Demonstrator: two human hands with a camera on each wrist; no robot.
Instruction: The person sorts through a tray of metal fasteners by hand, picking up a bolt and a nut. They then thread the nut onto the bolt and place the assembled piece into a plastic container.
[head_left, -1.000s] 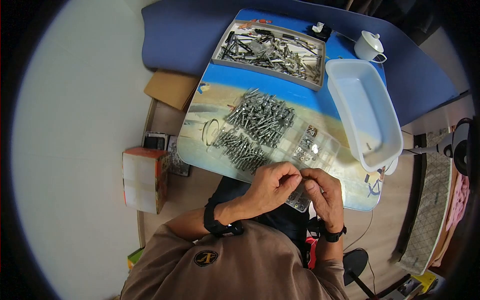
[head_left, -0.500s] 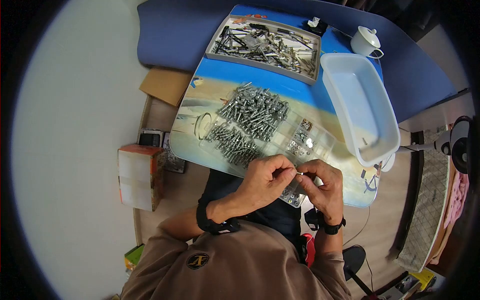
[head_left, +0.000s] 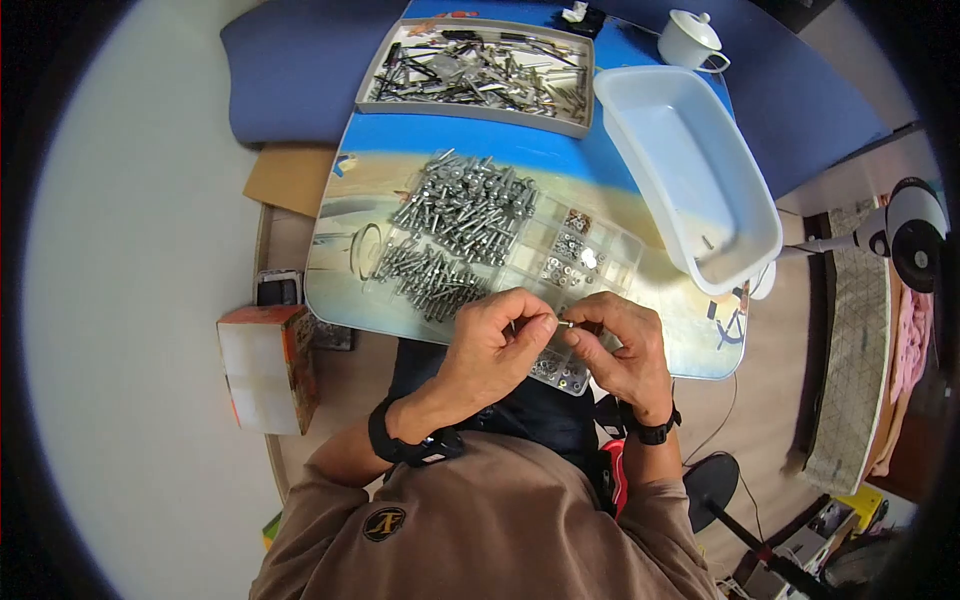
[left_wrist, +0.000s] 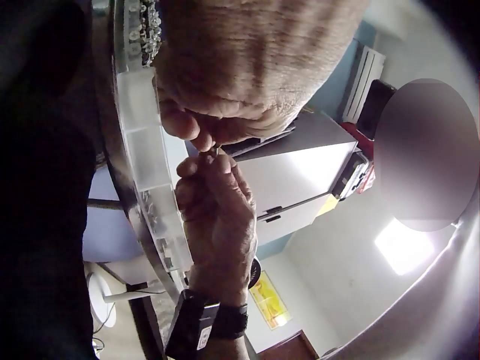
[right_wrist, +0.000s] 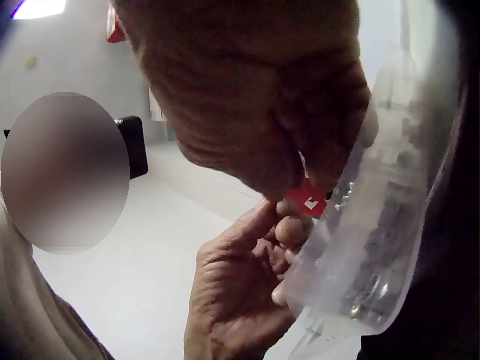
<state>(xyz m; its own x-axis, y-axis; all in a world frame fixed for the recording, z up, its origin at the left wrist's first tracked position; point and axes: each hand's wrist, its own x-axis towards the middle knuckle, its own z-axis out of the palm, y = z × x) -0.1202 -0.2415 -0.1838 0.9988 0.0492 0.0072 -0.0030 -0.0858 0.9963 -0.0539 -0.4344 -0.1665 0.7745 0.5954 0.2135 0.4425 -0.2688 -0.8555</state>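
Over the table's front edge, my two hands meet at their fingertips. My left hand (head_left: 497, 345) pinches one end of a small metal screw (head_left: 566, 323) between thumb and forefinger. At its other end, the thumb and forefinger of my right hand (head_left: 628, 350) pinch it too. Fingers hide most of the screw; a thin shiny bit shows in the left wrist view. Beneath the hands lies a clear compartment box (head_left: 622, 243), with small nuts and washers in some cells. Left of it are a pile of large bolts (head_left: 470, 205) and a pile of smaller screws (head_left: 430, 280).
A shallow box (head_left: 480, 113) of mixed screws and metal bits lies at the back. A white plastic tub (head_left: 680, 150) stands right, with one small metal piece (head_left: 708, 242) inside. Behind it is a lidded white mug (head_left: 690, 42). A white-armed device (head_left: 905, 235) stands beyond the table's right side.
The head view has shifted, so the table sits further left and higher. My hands stay together; a bright bit of the screw, hidden a second ago, shows between the fingertips.
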